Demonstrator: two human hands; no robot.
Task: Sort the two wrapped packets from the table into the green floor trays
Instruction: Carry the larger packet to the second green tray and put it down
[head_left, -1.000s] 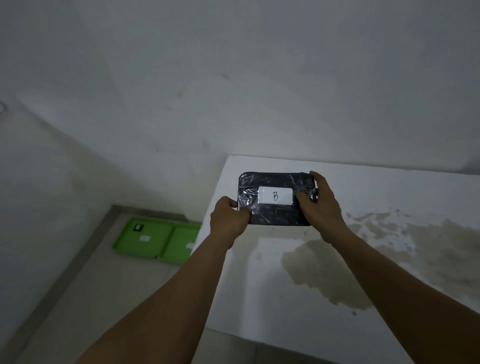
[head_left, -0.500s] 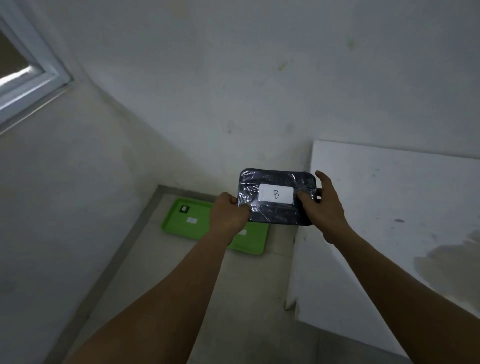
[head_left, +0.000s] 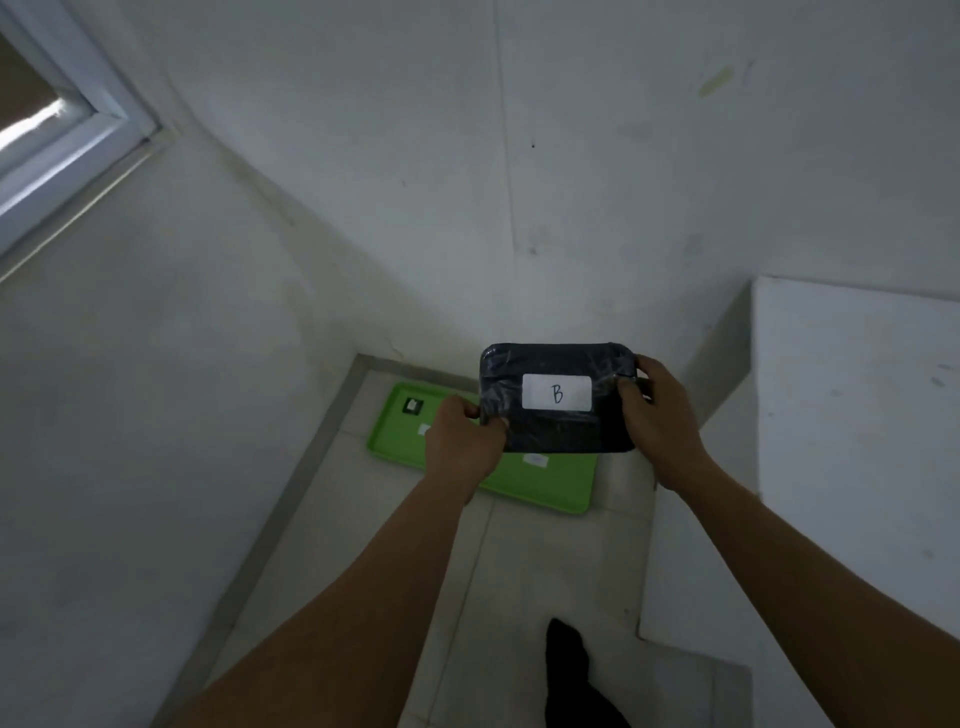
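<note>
Far up-left of the hands, a window in the corner. Below and beyond the left hand, green trays flat on the floor, a small dark tag and pale labels on them. Left hand clamped on the lower-left corner of the packet, thumb over its front. Packet held up between both hands, over the trays (dark, plastic-wrapped, white label reading "B"). Right hand gripping the packet's right edge, fingers wrapped behind. Right of that hand, the white table. Below the hands, a dark foot on the floor.
</note>
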